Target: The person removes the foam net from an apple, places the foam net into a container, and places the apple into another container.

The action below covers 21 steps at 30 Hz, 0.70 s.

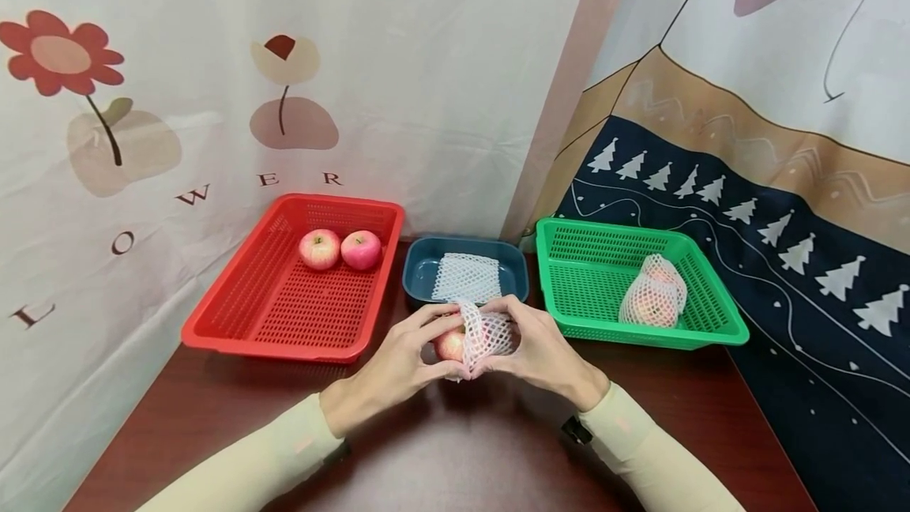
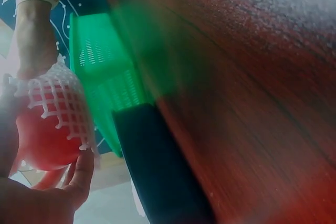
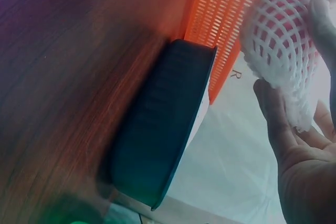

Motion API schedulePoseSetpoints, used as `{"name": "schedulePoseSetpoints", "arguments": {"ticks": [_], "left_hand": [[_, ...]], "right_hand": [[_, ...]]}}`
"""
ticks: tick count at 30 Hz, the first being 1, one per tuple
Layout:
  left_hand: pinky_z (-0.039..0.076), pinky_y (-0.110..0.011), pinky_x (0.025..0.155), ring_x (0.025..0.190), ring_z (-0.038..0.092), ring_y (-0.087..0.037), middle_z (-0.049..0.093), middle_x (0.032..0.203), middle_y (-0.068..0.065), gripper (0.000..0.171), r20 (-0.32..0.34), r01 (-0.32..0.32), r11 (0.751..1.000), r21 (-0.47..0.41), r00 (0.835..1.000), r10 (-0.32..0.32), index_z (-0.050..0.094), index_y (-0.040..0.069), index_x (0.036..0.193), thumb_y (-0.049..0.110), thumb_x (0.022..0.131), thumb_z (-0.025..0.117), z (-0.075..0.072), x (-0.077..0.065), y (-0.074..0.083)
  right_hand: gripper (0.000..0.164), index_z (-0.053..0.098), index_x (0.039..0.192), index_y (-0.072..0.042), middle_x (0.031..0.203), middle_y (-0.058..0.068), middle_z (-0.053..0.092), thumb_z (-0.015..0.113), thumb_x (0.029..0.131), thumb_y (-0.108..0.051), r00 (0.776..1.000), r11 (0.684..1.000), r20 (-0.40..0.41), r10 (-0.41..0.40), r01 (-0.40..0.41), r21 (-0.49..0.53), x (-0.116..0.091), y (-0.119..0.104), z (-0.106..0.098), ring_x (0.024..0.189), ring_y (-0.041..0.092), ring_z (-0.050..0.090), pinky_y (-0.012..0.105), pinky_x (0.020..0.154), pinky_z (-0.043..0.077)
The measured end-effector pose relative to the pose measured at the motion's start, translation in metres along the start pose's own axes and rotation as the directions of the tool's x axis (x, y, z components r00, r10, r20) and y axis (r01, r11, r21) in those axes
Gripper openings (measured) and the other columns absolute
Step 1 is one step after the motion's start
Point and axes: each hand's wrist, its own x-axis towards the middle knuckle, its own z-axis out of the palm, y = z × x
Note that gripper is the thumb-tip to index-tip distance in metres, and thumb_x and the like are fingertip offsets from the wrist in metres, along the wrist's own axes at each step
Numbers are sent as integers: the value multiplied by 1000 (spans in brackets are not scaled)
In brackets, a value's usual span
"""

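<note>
Between the two hands, above the front of the table, is a red apple (image 1: pixel 449 344) partly covered by a white foam fruit net (image 1: pixel 490 340). My left hand (image 1: pixel 405 350) holds the apple from its bare side, fingers on top and thumb below. On the other side my right hand (image 1: pixel 547 350) grips the net, its thumb near the left thumb. In the left wrist view the net's open edge crosses the apple (image 2: pixel 44 137), leaving the lower part bare. The right wrist view shows the net (image 3: pixel 283 40) stretched over the fruit, its loose end narrowing by the right fingers.
At the left stands a red basket (image 1: pixel 284 314) with two bare apples (image 1: pixel 340 250). A blue bin (image 1: pixel 419 263) behind the hands holds flat white foam nets (image 1: pixel 467 277). The green basket (image 1: pixel 583 283) at the right contains netted apples (image 1: pixel 654 295). A printed curtain (image 1: pixel 441 101) hangs behind.
</note>
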Motion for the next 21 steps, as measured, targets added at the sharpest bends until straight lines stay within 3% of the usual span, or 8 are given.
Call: {"name": "schedulePoseSetpoints", "arguments": {"ticks": [5, 10, 14, 21], "left_hand": [[69, -47, 110, 136, 78, -30, 77, 150, -13, 79, 1, 52, 998, -21, 999, -52, 77, 11, 152, 31, 81, 108, -1, 0, 2], [69, -37, 102, 129, 76, -25, 76, 144, -9, 78, -19, 73, 997, -35, 997, -74, 77, 13, 151, 32, 82, 108, -1, 1, 4], [65, -30, 100, 128, 73, -20, 71, 144, -7, 78, -23, 107, 994, -28, 994, -108, 77, 16, 148, 36, 81, 109, 0, 1, 5], [64, -32, 102, 124, 75, -21, 65, 145, -11, 72, -26, 112, 993, -35, 993, -113, 79, 15, 143, 36, 82, 109, 2, -1, 5]], "right_hand": [[79, 74, 131, -12, 125, 5, 84, 115, 66, -29, 993, 996, -75, -87, 90, 29, 0, 4, -1, 96, 11, 74, 26, 77, 68], [69, 77, 127, -12, 125, 5, 84, 112, 68, -24, 985, 989, -93, -143, 145, 16, 1, 5, -6, 96, 12, 74, 21, 75, 65], [58, 79, 121, -14, 120, 3, 82, 110, 72, -21, 980, 984, -86, -179, 178, -15, 3, 6, -9, 95, 12, 71, 16, 74, 56], [47, 76, 110, -14, 115, 2, 79, 108, 75, -18, 982, 983, -53, -183, 181, -35, 3, 6, -15, 104, 17, 76, 16, 76, 58]]}}
